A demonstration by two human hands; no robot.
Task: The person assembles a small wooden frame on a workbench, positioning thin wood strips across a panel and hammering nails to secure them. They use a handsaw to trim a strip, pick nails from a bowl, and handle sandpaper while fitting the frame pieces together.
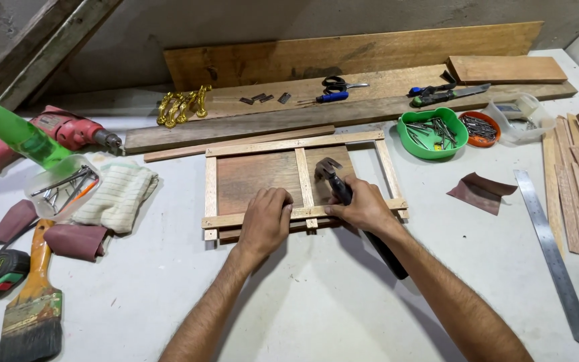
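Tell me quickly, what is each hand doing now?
Left hand: closed, knuckles up, pressing on the wooden frame.
Right hand: closed around the hammer, near its head, over the frame.

Both hairy forearms are bare, no sleeves, rings or watch on the hands.
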